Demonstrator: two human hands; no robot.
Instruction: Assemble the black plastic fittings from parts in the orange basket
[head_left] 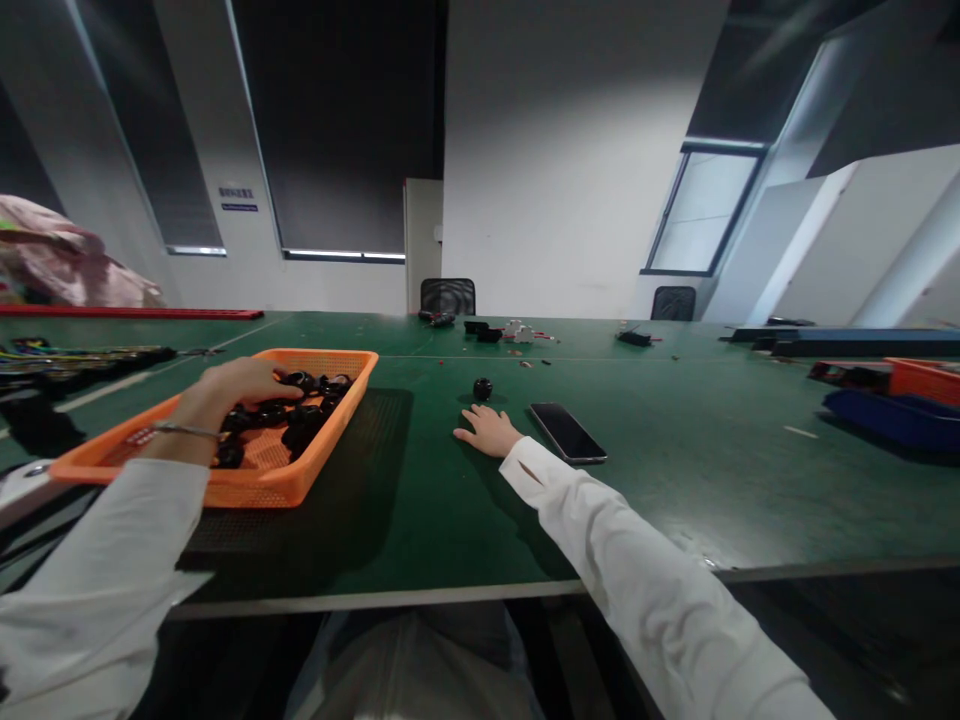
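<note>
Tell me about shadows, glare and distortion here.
Head view: orange basket casts a dark shadow rightward on the green table; head view: pale sheen on the table's right; head view: the window at right leans outward, suggesting wide-angle distortion.

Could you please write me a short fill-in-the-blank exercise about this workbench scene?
1. The left hand reaches into a basket whose colour is ____.
2. The parts inside that basket are coloured ____.
3. The phone lies on the ____ side of the right hand.
4. The colour of the tabletop is ____.

Missing words: orange; black; right; green.
</note>
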